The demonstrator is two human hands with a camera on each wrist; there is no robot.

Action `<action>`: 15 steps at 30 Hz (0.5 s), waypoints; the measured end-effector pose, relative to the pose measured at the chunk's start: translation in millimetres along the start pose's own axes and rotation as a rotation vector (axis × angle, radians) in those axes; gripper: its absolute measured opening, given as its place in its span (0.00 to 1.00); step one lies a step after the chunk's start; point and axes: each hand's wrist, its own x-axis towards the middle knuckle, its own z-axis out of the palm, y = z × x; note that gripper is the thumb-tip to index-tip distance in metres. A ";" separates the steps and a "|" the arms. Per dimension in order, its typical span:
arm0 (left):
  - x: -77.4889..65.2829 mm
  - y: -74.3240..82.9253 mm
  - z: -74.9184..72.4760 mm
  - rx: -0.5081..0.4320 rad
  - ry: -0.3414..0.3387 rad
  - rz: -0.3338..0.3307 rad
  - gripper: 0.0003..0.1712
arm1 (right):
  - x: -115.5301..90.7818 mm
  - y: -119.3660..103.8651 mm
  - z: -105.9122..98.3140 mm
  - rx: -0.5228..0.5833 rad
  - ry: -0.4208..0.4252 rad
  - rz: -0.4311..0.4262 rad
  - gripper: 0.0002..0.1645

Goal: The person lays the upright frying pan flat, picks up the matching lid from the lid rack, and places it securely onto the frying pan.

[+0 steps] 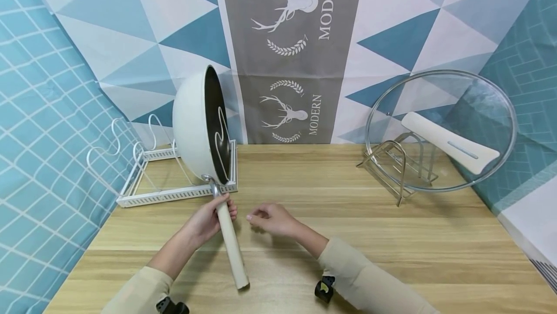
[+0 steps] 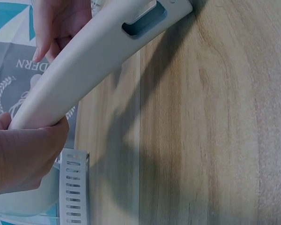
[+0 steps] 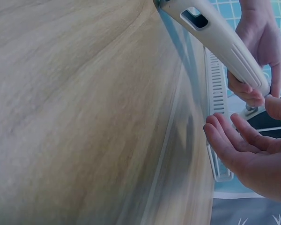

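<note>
A deep white frying pan (image 1: 188, 120) with a dark inside stands on its edge in a white rack (image 1: 167, 195), one of the rack's curved wires crossing in front of its opening. Its long cream handle (image 1: 232, 251) slants toward the table's front. My left hand (image 1: 204, 222) grips that handle close to the pan, fingers curled round it, as the left wrist view also shows. To the right of the handle, my right hand (image 1: 274, 219) hovers over the table, holding nothing. In the right wrist view, its fingers (image 3: 232, 140) are loosely bent and spread.
A large glass lid (image 1: 474, 111) with a long white handle (image 1: 450, 143) leans in a small metal stand (image 1: 402, 173) at the right. Several wire dividers (image 1: 102, 173) rise from the rack's left side. Patterned sheets (image 1: 287, 62) line the back of the wooden table (image 1: 330, 178).
</note>
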 end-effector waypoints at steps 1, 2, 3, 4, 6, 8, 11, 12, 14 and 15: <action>0.0 -0.1 0.2 0.002 0.005 0.000 0.11 | 0.3 -0.1 0.9 0.004 -0.001 0.002 0.22; 0.1 -0.3 0.6 0.002 0.012 0.001 0.12 | 0.5 -0.4 1.8 0.013 -0.004 0.005 0.22; 0.0 -0.3 0.8 0.002 0.015 0.002 0.11 | 0.8 -0.7 2.8 0.019 -0.007 0.011 0.22; 0.0 -0.4 1.1 0.003 0.018 0.003 0.11 | 1.2 -1.0 3.7 0.023 -0.010 0.013 0.22; 0.0 -0.5 1.7 0.006 0.021 0.008 0.11 | 1.5 -2.0 5.4 0.026 -0.016 0.014 0.21; 0.0 -0.6 2.4 0.011 0.020 0.011 0.11 | 1.7 -2.7 7.1 0.034 -0.024 0.020 0.21; 0.0 -0.7 3.3 0.015 0.021 0.012 0.11 | 1.5 -3.8 9.1 0.044 -0.031 0.020 0.21; 0.0 -0.7 3.7 0.015 0.022 0.012 0.11 | 1.4 -4.2 9.6 0.051 -0.033 0.021 0.21; 0.1 -0.7 4.4 0.015 0.026 0.011 0.12 | 1.1 -4.8 10.4 0.057 -0.035 0.022 0.21; 0.2 -0.6 4.8 0.014 0.027 0.010 0.12 | 1.2 -5.0 10.8 0.059 -0.036 0.022 0.21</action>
